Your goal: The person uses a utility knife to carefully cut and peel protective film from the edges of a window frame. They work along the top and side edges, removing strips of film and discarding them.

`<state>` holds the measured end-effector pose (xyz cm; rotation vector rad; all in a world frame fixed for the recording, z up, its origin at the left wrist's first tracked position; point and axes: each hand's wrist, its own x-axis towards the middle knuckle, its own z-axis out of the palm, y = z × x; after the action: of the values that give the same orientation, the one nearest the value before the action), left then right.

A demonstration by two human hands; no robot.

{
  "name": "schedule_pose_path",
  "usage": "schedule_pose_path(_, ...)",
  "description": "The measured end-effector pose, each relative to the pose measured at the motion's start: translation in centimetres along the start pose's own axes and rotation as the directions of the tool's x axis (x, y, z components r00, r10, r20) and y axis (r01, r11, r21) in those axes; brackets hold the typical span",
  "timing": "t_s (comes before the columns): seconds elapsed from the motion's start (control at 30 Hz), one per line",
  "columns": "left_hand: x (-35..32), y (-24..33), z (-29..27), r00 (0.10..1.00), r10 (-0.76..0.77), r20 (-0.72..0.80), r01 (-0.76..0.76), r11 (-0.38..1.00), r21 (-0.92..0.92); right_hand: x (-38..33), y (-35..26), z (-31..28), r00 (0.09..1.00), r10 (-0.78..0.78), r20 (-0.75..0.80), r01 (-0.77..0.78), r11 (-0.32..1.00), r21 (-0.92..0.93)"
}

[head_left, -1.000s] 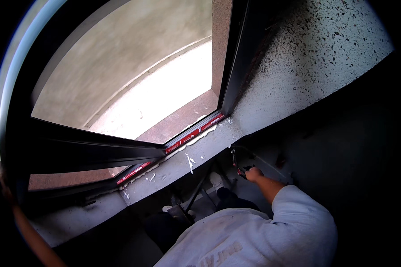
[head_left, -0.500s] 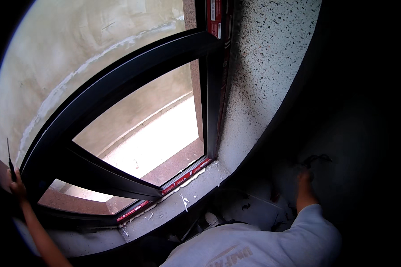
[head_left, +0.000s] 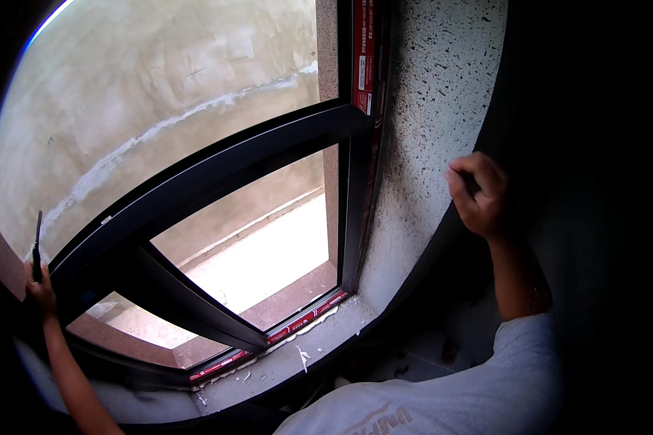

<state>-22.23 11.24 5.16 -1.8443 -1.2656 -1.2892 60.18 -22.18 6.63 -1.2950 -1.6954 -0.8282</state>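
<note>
At the far left, my left hand grips a thin tool, apparently a knife, with a dark handle and a narrow blade pointing up. It is beside the curved-looking dark frame of a window. On the right, my right hand is raised in front of the speckled wall. Its fingers are curled in towards the thumb, and I see nothing sticking out of them. The palm side is partly hidden.
Red printed film runs along the frame's lower and right edges. Pale foam and white scraps lie along the grey sill. Outside the glass stands a beige wall with a white streak. The floor below is dim.
My right hand has risen from low over the dark floor to the wall's edge, its fingers now curled. The dark curly strip near it is out of sight. My left hand still holds the knife.
</note>
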Motion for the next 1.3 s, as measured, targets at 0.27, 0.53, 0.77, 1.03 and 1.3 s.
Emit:
schedule_pose_path(0.27, 0.1, 2.5, 1.4, 0.998, -0.052, -0.035, 0.05, 0.997, -0.066, 10.8, 7.2, 10.8, 0.92, -0.143, 0.364, 0.238, 0.943, -0.233)
schedule_pose_path(0.53, -0.9, 1.4, 0.7, 0.998, -0.049, -0.028, 0.047, 0.996, -0.072, 11.6, 7.0, 12.4, 0.889, -0.125, 0.441, 0.293, 0.895, -0.337)
schedule_pose_path(0.77, -0.7, 0.4, 0.9, 0.998, -0.061, 0.012, 0.061, 0.995, -0.077, 11.7, 7.9, 12.8, 0.833, -0.258, 0.489, 0.481, 0.773, -0.413)
schedule_pose_path(1.03, -0.4, 2.0, 0.9, 0.999, -0.043, -0.009, 0.042, 0.996, -0.08, 11.8, 9.1, 13.3, 0.756, -0.337, 0.562, 0.606, 0.685, -0.404)
schedule_pose_path(1.3, -0.3, 2.5, 0.9, 0.996, -0.094, 0.01, 0.094, 0.991, -0.091, 12.4, 8.5, 12.1, 0.92, -0.14, 0.366, 0.271, 0.901, -0.338)
